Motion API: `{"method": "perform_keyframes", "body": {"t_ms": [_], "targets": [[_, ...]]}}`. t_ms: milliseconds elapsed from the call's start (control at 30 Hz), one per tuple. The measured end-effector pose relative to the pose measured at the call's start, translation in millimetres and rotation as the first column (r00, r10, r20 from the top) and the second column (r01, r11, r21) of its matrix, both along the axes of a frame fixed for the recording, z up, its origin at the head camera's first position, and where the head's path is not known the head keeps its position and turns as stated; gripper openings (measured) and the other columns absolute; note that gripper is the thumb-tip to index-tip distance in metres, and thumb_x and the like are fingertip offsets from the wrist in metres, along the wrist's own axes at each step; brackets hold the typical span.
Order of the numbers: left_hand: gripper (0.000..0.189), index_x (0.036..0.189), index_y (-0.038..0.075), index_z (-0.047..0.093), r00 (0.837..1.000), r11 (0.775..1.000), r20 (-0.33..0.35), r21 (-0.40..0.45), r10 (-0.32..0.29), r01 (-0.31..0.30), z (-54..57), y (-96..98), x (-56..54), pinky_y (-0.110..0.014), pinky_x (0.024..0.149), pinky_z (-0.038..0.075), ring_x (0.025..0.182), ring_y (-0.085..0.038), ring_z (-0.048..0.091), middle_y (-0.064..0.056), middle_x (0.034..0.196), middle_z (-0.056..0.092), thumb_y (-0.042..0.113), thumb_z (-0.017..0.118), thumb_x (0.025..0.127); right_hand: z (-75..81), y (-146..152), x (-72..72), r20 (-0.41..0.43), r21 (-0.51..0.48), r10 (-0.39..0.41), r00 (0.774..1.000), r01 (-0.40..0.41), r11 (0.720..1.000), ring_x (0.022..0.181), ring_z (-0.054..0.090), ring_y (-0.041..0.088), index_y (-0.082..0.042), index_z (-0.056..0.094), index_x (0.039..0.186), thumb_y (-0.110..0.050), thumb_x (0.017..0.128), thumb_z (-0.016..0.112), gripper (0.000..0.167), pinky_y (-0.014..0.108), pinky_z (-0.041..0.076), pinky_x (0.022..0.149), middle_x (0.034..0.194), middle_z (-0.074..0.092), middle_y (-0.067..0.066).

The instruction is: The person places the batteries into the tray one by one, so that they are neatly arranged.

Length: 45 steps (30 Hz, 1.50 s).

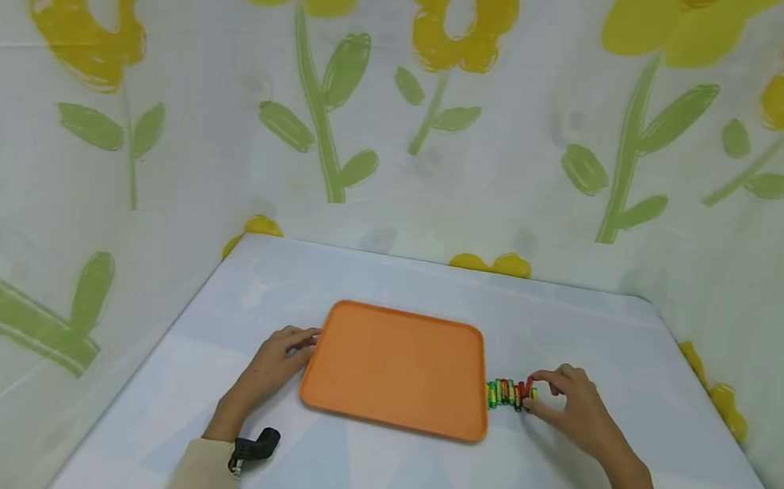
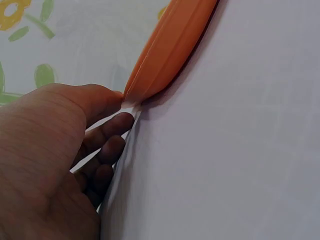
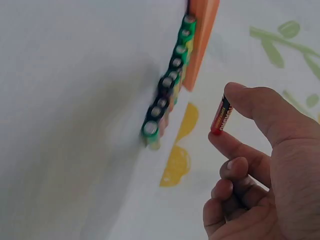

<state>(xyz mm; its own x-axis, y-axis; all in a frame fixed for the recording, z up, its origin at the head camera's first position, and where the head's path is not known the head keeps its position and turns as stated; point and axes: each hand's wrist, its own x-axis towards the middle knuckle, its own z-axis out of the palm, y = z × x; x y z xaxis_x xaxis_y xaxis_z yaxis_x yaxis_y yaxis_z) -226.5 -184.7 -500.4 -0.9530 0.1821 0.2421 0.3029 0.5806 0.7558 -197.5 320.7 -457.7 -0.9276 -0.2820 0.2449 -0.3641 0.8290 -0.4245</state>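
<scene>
An orange tray (image 1: pixel 399 369) lies on the table. My left hand (image 1: pixel 279 364) is at its left edge, and in the left wrist view the thumb (image 2: pixel 102 100) touches the tray's rim while the other fingers curve loosely below, holding nothing. A small red and black battery (image 3: pixel 221 116) is pinched end to end between the thumb and index finger of my right hand (image 1: pixel 578 411). Just left of that hand, a row of green, red and black batteries (image 1: pixel 505 393) runs side by side from the tray's right edge. In the right wrist view the row's near end is a green battery (image 3: pixel 150 129).
A pale table with a light blue pattern (image 1: pixel 381 482) carries everything. Behind and at both sides hangs a white cloth (image 1: pixel 483 198) printed with yellow flowers and green leaves. Dark straps with black mounts (image 1: pixel 256 447) sit on both wrists.
</scene>
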Motion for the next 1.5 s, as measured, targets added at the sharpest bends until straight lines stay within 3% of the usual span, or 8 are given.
{"method": "perform_keyframes", "body": {"t_ms": [433, 533, 800, 1233, 1500], "targets": [[0.039, 0.138, 0.011, 0.062, 1.0, 1.0, 0.014, -0.027, 0.01, -0.009, -2.2, 0.2, -2.9, -0.039, 0.08, 0.044, 0.089, -0.017, 0.05, 0.0, 0.098, 0.055, 0.016, 0.063, 0.1, -1.4, -44.0, -1.4, 0.014, -0.072, 0.045, 0.999, -0.044, 0.996, 0.087, 0.042, 0.02, -0.015, 0.073, 0.113, -0.03, 0.082, 0.085, 0.037, 0.031, 0.036, 0.065, 0.091, 0.05, 0.0], [0.038, 0.137, 0.011, 0.063, 1.0, 0.999, 0.007, -0.041, 0.026, -0.026, -3.9, 0.2, -3.5, -0.038, 0.08, 0.044, 0.088, -0.016, 0.05, 0.001, 0.096, 0.054, 0.015, 0.064, 0.1, -2.4, -52.8, -3.6, 0.006, -0.086, 0.064, 0.998, -0.063, 0.994, 0.087, 0.042, 0.018, -0.016, 0.073, 0.112, -0.031, 0.082, 0.085, 0.036, 0.03, 0.037, 0.065, 0.092, 0.051, -0.001], [0.038, 0.137, 0.012, 0.063, 0.999, 0.999, 0.017, -0.033, 0.038, -0.037, -3.9, 1.8, -3.0, -0.039, 0.082, 0.044, 0.089, -0.015, 0.051, 0.002, 0.096, 0.055, 0.015, 0.064, 0.1, -2.5, -75.4, -8.2, -0.098, -0.079, 0.155, 0.983, -0.163, 0.983, 0.082, 0.038, 0.018, -0.01, 0.074, 0.11, -0.024, 0.081, 0.086, 0.035, 0.037, 0.027, 0.07, 0.08, 0.043, 0.0], [0.039, 0.138, 0.011, 0.062, 0.999, 0.998, 0.011, -0.052, 0.034, -0.034, -0.7, 3.8, -0.6, -0.04, 0.081, 0.044, 0.088, -0.016, 0.05, 0.002, 0.096, 0.056, 0.014, 0.063, 0.1, -6.6, -101.7, -14.8, -0.065, -0.133, 0.165, 0.984, -0.172, 0.976, 0.087, 0.038, 0.02, -0.015, 0.071, 0.108, -0.025, 0.082, 0.085, 0.031, 0.037, 0.029, 0.069, 0.083, 0.042, 0.0], [0.037, 0.137, 0.012, 0.063, 0.999, 0.998, 0.008, -0.048, 0.041, -0.04, -0.5, 3.6, -0.7, -0.039, 0.081, 0.043, 0.087, -0.015, 0.05, 0.003, 0.094, 0.056, 0.014, 0.063, 0.1, -9.3, -120.3, -18.8, -0.097, -0.161, 0.2, 0.975, -0.213, 0.964, 0.086, 0.04, 0.019, -0.013, 0.071, 0.108, -0.022, 0.08, 0.086, 0.033, 0.036, 0.03, 0.071, 0.084, 0.042, -0.001]]}}
